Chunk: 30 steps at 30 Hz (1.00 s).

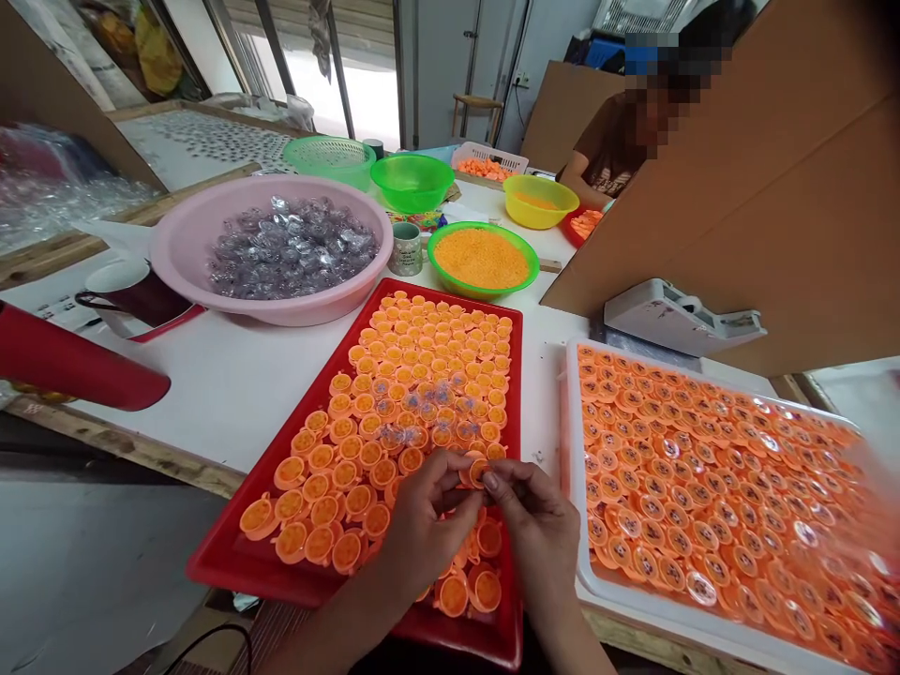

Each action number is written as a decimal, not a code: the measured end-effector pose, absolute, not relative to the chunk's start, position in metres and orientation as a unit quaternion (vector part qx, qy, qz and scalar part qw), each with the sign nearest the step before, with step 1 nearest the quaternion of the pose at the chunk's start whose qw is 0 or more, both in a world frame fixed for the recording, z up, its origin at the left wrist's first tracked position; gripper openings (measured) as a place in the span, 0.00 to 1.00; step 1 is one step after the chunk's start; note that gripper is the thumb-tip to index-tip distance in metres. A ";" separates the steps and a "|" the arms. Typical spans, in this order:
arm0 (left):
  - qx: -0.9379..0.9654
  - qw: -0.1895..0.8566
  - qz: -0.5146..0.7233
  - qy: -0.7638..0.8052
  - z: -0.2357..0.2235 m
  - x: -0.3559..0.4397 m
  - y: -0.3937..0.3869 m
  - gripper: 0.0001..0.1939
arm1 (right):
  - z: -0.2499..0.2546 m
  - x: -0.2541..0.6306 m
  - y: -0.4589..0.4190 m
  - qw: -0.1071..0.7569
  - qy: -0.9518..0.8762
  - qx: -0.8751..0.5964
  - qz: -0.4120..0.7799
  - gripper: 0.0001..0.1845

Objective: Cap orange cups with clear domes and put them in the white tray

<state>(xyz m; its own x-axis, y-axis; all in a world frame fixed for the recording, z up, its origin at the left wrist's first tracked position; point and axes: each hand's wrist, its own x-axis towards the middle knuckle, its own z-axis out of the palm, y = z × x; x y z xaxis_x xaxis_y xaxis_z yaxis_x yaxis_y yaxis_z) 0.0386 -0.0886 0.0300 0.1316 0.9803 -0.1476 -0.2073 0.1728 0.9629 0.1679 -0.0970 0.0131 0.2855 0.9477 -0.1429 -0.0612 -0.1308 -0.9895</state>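
A pink basin (pixel 184 258) of clear plastic pieces (pixel 295 246) stands left of a red tray (pixel 235 574) laid with rows of orange cups (pixel 324 511). Over the tray's right part, the left hand (pixel 437 511) pinches a single cup (pixel 478 471), the right hand (pixel 538 516) gripping its other side between thumb and fingers. It looks light, stiff and perhaps slippery, best held by the rim. Farther right, a white tray (pixel 575 469) carries printed-topped orange pieces (pixel 679 539). Fingers hide much of the held cup; blur covers the white tray's right end.

White desk (pixel 217 394) held red tray (pixel 517 394) centre; white tray (pixel 573 450) right; pink basin (pixel 175 248) left; green-rimmed bowl (pixel 450 284), patterned mug (pixel 406 251) beyond.
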 end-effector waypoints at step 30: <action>0.322 0.641 0.545 0.435 0.016 0.038 -0.094 0.05 | 0.023 0.156 -0.108 0.577 -0.356 -0.595 0.431 0.06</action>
